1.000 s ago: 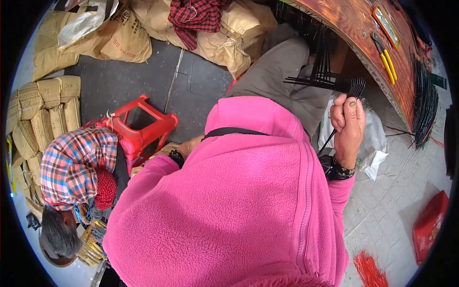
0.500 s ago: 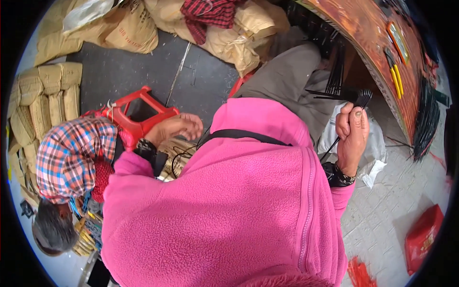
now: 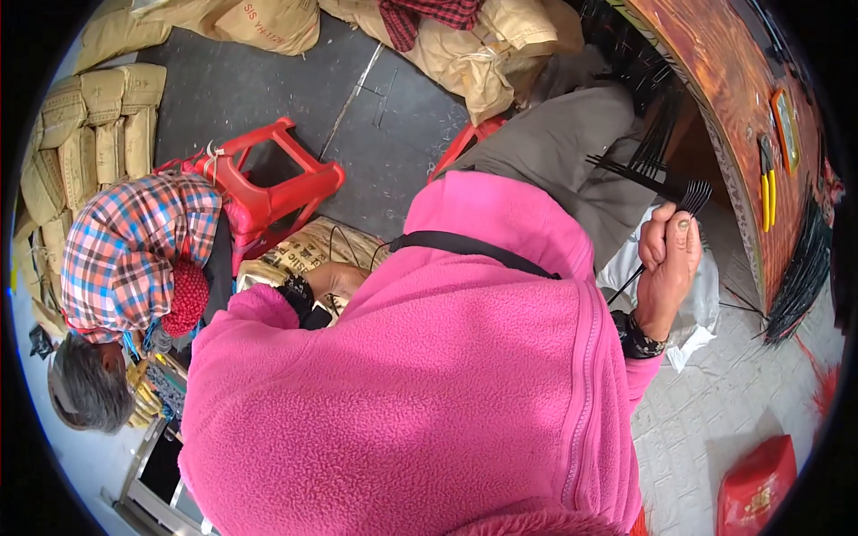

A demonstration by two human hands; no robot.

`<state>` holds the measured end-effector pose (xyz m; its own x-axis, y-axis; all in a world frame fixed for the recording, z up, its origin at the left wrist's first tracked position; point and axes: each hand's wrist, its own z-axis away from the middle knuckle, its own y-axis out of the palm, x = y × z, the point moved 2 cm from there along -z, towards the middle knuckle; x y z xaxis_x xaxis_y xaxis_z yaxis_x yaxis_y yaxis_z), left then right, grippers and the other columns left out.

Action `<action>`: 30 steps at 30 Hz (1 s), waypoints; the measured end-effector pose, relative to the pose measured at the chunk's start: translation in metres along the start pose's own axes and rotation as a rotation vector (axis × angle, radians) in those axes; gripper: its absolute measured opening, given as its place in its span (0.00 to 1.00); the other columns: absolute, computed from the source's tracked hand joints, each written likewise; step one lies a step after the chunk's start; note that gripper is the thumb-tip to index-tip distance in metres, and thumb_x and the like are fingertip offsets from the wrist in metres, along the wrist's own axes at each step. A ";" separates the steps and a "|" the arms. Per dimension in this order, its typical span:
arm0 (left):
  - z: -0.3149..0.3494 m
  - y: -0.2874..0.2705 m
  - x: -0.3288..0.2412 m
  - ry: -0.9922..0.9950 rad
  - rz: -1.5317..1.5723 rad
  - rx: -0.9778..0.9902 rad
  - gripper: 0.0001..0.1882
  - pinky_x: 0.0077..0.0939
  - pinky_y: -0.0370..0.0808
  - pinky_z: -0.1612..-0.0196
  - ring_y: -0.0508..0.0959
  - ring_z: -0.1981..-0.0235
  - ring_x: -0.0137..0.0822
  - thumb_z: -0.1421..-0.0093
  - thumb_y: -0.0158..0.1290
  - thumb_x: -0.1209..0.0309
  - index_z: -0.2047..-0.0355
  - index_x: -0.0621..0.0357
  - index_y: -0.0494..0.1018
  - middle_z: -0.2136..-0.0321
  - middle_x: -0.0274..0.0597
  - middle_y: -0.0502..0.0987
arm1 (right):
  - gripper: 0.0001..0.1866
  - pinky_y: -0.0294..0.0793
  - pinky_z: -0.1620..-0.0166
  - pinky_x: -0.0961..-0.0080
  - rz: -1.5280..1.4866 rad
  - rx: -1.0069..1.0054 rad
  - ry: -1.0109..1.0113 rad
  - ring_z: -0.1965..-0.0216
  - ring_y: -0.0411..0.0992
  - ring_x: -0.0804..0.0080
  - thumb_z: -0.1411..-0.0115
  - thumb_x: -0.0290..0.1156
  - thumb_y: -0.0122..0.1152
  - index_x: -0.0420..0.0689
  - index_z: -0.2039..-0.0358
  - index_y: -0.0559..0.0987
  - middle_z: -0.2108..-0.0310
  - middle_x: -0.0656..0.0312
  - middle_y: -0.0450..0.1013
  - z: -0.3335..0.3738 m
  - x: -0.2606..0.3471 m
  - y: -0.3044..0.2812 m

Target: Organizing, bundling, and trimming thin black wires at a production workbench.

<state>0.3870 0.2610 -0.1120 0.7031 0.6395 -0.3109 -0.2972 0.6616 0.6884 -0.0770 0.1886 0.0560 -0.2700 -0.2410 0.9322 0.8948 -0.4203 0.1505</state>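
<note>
My right hand [image 3: 672,252] is closed around a bundle of thin black strands [image 3: 693,196]. Their tips fan out above my thumb, and a thin black length shows below the fist. Just beyond, more black strands [image 3: 630,174] lie across beside my grey-trousered knee. My left hand [image 3: 340,279] reaches down by my left side, over a printed woven sack [image 3: 308,253]; its fingers are hidden behind the pink fleece. A thin black cord or wire [image 3: 344,243] loops near that hand.
A wooden table [image 3: 728,98] at the right bears pliers with yellow handles [image 3: 769,192] and an orange-framed object [image 3: 786,129]. Black strands [image 3: 800,277] hang at its edge. At the left are a red stool [image 3: 279,192] and a co-worker in plaid [image 3: 134,250]. A red bag [image 3: 758,487] lies lower right.
My left hand has moved down and back from near the red stool, behind my fleece. My right hand keeps its hold on the black strands. The whole view has shifted slightly.
</note>
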 end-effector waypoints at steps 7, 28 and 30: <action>-0.001 0.000 0.001 -0.020 0.331 0.002 0.37 0.33 0.68 0.40 0.70 0.43 0.39 0.40 0.59 0.65 0.36 0.68 0.56 0.42 0.48 0.69 | 0.15 0.44 0.80 0.87 0.020 -0.016 0.026 0.82 0.48 0.88 0.29 0.37 0.47 0.38 0.63 0.72 0.83 0.74 0.54 -0.002 0.000 -0.001; 0.045 -0.079 -0.076 -0.084 -0.262 -0.295 0.23 0.26 0.74 0.57 0.77 0.60 0.30 0.40 0.59 0.62 0.49 0.64 0.73 0.61 0.39 0.79 | 0.16 0.43 0.79 0.85 0.030 -0.022 0.077 0.82 0.47 0.87 0.28 0.38 0.46 0.37 0.64 0.73 0.83 0.74 0.52 -0.014 -0.011 -0.004; 0.040 -0.078 -0.074 -0.011 -0.420 -0.315 0.23 0.26 0.74 0.56 0.77 0.60 0.30 0.40 0.59 0.63 0.49 0.64 0.73 0.61 0.39 0.79 | 0.15 0.43 0.79 0.85 0.027 -0.024 0.079 0.82 0.45 0.88 0.28 0.38 0.46 0.38 0.63 0.72 0.83 0.75 0.51 -0.013 -0.011 -0.003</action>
<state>0.3844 0.1467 -0.1164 0.8098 0.2911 -0.5095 -0.1671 0.9467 0.2753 -0.0816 0.1811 0.0414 -0.2743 -0.3207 0.9066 0.8935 -0.4335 0.1170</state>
